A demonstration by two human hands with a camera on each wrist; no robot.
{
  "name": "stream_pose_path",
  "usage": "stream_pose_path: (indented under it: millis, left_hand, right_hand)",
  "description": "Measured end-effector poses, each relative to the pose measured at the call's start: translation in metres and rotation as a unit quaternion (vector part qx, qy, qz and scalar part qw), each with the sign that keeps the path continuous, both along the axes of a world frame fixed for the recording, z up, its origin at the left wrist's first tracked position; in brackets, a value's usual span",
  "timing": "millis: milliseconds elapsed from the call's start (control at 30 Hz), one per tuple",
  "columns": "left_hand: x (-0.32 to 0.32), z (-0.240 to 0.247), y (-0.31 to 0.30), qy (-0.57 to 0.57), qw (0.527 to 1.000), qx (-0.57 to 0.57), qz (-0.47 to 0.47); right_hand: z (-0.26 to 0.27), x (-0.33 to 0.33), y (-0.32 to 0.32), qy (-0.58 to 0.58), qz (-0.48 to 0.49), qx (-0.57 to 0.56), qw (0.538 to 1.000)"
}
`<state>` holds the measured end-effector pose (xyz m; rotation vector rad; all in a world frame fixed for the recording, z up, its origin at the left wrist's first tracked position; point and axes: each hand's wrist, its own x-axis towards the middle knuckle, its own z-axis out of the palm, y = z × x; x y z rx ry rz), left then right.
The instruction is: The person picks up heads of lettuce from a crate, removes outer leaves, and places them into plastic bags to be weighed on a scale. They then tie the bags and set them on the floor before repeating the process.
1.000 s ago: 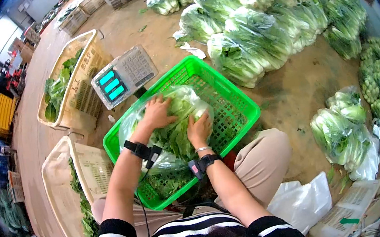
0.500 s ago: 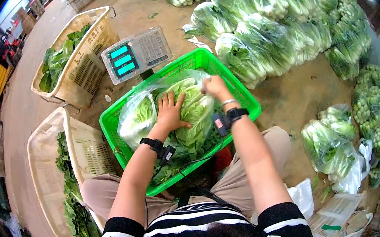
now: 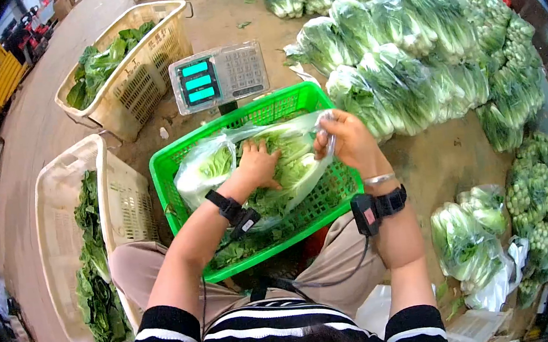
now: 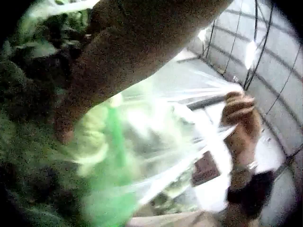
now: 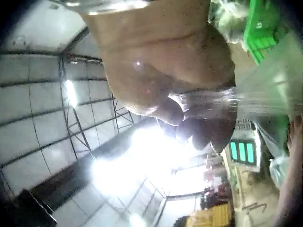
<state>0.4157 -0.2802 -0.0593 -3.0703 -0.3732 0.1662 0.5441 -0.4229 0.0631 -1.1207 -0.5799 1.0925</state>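
Note:
A clear plastic bag (image 3: 319, 178) of pale leafy greens (image 3: 292, 143) lies in a green crate (image 3: 164, 200). On the greens rests my left hand (image 3: 258, 166), its fingers spread. My right hand (image 3: 350, 136), at the crate's right side, grips the gathered mouth of the bag and holds it stretched out. The right wrist view shows the bunched plastic (image 5: 213, 101) inside the curled fingers. To the left of my left hand, another bagged head of greens (image 3: 209, 168) sits in the crate.
Just behind the crate is a scale display (image 3: 199, 81) with lit screens. Two cream baskets (image 3: 106, 190) of leafy greens stand at the left. Many bagged cabbages (image 3: 406, 81) are piled at the back right, and more bagged greens (image 3: 464, 237) lie at the right.
My right hand has left the greens, taken hold of the bag's mouth and pulled it out to the right. The left hand stays on the greens. The head view has shifted.

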Motion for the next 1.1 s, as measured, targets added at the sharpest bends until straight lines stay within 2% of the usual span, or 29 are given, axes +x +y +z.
stream_pose_path:
  millis: [67,100,133,200,267,300,333,400,467,533,567,600,633,667,700,733,800,833,867,900,933,967,1033,1067,1100]
  left_hand:
    - [0.009,0.033,-0.001,0.113,0.989,-0.090,0.035]
    - [0.017,0.038,-0.004,0.004,0.989,-0.131,0.068]
    - [0.036,0.045,-0.006,0.021,0.980,-0.161,0.119]
    - [0.057,0.015,-0.012,-0.036,0.985,-0.131,0.103]
    - [0.059,-0.059,-0.030,-0.165,0.980,0.009,0.110]
    - [0.053,-0.053,-0.035,-0.053,0.993,-0.047,0.098]
    - [0.052,-0.057,-0.037,-0.048,0.992,-0.051,0.101]
    - [0.050,-0.058,-0.036,-0.018,0.998,-0.018,0.066]
    - [0.060,-0.049,-0.028,0.015,0.997,-0.025,0.075]
    - [0.062,-0.045,-0.019,0.030,0.992,-0.100,0.068]
    - [0.058,-0.033,-0.011,-0.017,0.979,-0.191,0.066]
    - [0.054,-0.037,0.004,-0.138,0.934,-0.326,0.042]
    - [0.039,-0.020,0.017,-0.166,0.901,-0.396,0.063]
    - [0.020,0.002,0.031,-0.190,0.862,-0.462,0.083]
    - [0.005,0.006,0.047,-0.161,0.929,-0.316,0.105]
    - [-0.009,0.010,0.058,-0.131,0.970,-0.161,0.125]
    - [-0.042,0.033,0.049,0.033,0.980,-0.032,0.196]
    - [-0.061,0.037,0.042,0.022,0.980,0.054,0.190]
    - [-0.074,0.059,0.039,0.118,0.972,0.035,0.202]
    - [-0.088,0.084,0.033,0.215,0.954,0.012,0.209]
    - [-0.108,0.098,0.028,0.252,0.958,0.009,0.138]
    - [-0.128,0.107,0.018,0.288,0.954,0.014,0.075]
    - [-0.161,0.109,-0.004,0.333,0.941,0.034,0.041]
    - [-0.175,0.105,-0.007,0.345,0.937,0.040,0.041]
    - [-0.186,0.110,-0.006,0.344,0.937,0.039,0.050]
  right_hand:
    - [-0.002,0.001,-0.004,0.038,0.053,-0.005,0.998]
    - [-0.006,-0.001,-0.004,0.039,0.059,-0.001,0.998]
    - [-0.008,-0.005,-0.005,0.044,0.066,-0.004,0.997]
    - [-0.003,-0.009,-0.005,0.065,0.036,0.024,0.997]
    - [-0.001,-0.007,0.000,0.033,0.012,0.033,0.999]
    - [0.003,-0.004,0.000,0.041,0.027,0.066,0.997]
    - [0.005,-0.002,0.000,0.052,0.042,0.098,0.993]
    - [0.000,-0.004,0.001,0.032,0.087,0.083,0.992]
    - [-0.002,-0.004,0.006,0.074,0.030,0.155,0.985]
    - [0.005,-0.005,0.007,0.033,0.034,0.141,0.989]
    - [0.009,-0.006,0.005,-0.005,0.044,0.102,0.994]
    - [0.011,-0.006,0.004,-0.043,0.053,0.064,0.996]
    - [0.010,-0.004,0.002,-0.039,0.055,0.066,0.996]
    - [0.007,-0.003,0.000,-0.082,0.025,0.039,0.996]
    - [0.002,-0.004,-0.005,-0.124,0.001,0.005,0.992]
    - [-0.001,-0.005,-0.007,-0.120,0.012,0.001,0.993]
    - [-0.006,-0.003,-0.005,-0.148,-0.008,-0.002,0.989]
    - [-0.007,-0.003,-0.006,-0.194,-0.028,-0.020,0.980]
    - [-0.004,-0.010,-0.006,-0.194,-0.024,-0.017,0.980]
    - [0.001,-0.020,-0.008,-0.348,-0.114,-0.037,0.930]
    - [0.003,-0.028,-0.009,-0.491,-0.201,-0.056,0.846]
    - [-0.002,-0.032,-0.007,-0.691,-0.286,0.018,0.664]
    - [0.017,-0.069,-0.009,-0.726,-0.268,0.127,0.620]
    - [0.013,-0.087,-0.010,-0.660,-0.148,0.085,0.731]
    - [0.003,-0.101,-0.008,-0.574,-0.022,0.040,0.817]
